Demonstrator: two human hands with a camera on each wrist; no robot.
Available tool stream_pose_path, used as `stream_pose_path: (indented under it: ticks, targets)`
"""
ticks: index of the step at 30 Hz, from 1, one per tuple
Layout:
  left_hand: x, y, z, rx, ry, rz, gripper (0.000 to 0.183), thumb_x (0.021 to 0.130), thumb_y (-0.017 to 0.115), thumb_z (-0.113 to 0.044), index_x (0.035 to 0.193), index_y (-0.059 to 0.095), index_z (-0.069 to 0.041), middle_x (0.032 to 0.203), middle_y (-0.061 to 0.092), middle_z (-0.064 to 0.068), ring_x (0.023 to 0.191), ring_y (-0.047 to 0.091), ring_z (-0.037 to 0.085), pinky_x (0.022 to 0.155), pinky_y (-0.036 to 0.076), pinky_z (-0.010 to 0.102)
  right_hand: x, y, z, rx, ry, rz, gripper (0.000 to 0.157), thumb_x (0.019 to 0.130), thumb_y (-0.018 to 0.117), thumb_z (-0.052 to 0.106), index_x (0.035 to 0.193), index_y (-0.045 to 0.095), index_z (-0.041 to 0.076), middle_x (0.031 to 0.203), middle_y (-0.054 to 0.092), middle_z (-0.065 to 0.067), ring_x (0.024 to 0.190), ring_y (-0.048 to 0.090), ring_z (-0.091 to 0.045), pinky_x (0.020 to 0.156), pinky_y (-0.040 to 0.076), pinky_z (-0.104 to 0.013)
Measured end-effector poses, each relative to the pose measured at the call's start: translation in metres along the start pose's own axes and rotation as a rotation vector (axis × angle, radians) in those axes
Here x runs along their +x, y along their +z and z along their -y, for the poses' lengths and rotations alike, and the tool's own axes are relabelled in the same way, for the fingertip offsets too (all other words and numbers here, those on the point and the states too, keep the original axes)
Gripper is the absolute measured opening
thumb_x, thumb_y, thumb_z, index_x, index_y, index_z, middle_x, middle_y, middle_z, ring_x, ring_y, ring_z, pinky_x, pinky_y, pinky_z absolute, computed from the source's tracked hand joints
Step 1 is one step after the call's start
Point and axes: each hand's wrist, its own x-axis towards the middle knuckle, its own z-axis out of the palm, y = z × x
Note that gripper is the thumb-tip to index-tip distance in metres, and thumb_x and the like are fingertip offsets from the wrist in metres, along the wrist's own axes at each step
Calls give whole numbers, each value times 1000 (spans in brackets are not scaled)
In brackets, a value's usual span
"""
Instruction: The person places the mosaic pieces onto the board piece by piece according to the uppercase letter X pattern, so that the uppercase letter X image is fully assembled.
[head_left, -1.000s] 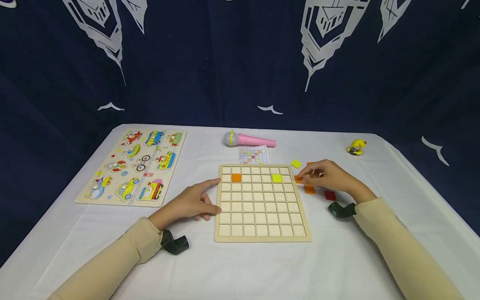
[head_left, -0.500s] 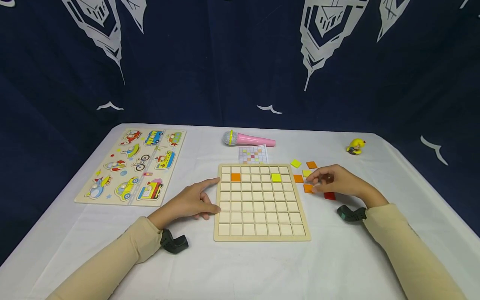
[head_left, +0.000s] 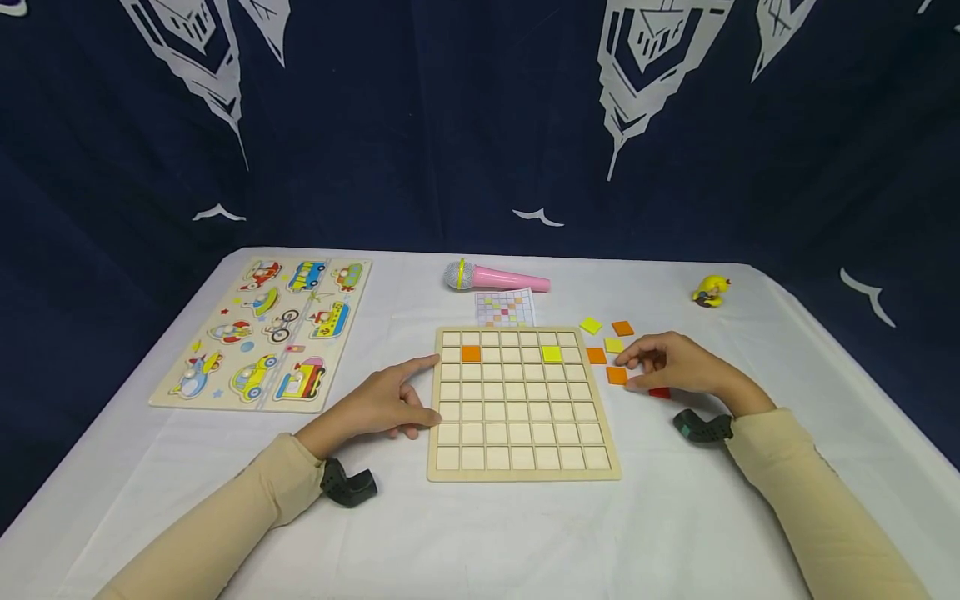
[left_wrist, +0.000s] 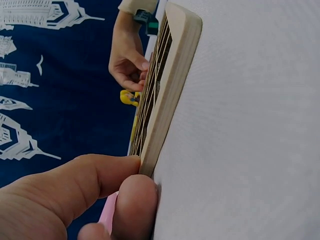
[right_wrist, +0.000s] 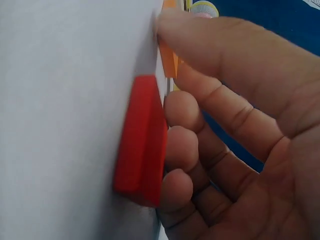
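A pale wooden grid board [head_left: 525, 476] lies on the white table, with an orange tile [head_left: 471, 354] and a yellow tile [head_left: 551, 354] set in its second row. My left hand [head_left: 382, 404] touches the board's left edge with extended index finger and thumb, spread apart along it. To the right of the board, my right hand [head_left: 678, 364] hovers low, fingers loosely bent and nothing seen between them. Its thumb tip is right beside a loose orange tile [head_left: 617, 376]. A red tile [right_wrist: 140, 145] lies under that hand, partly hidden in the head view.
Other loose tiles lie nearby: an orange one [head_left: 596, 356] against the board, another orange one [head_left: 622, 328] and two yellow ones farther back. Behind the board are a pattern card [head_left: 506, 308] and pink microphone [head_left: 510, 279]. A vehicle puzzle [head_left: 262, 333] lies left; a yellow duck figure [head_left: 711, 292], back right.
My right hand has drawn back rightward from the orange tile at the board's right edge, uncovering several tiles, and now covers more of the red one. My left hand has stayed put.
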Motion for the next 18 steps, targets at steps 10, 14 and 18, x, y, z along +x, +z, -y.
stream_pose_path:
  ticks: [10,14,18]
  targets:
    - [0,0,0,4,5,-1,95,88,87,-17,168,36,-6,73,71,2,58,62,11,53,46,25,2,1,0,-52,0,-8,29,89,88,5,114,76,-5,102,70,-5,76,51,-12,64,44,-25]
    - [0,0,0,4,3,-1,95,88,88,-17,168,36,-6,73,71,2,58,63,11,53,46,25,2,1,0,-64,-3,-6,28,89,87,5,114,76,-4,100,69,-4,75,51,-12,64,44,-25]
    - [0,0,1,-7,4,2,95,89,87,-16,168,36,-5,73,71,3,57,63,10,52,46,25,3,2,3,-67,-9,-12,29,89,87,4,114,76,-4,98,69,-2,74,50,-13,64,43,-25]
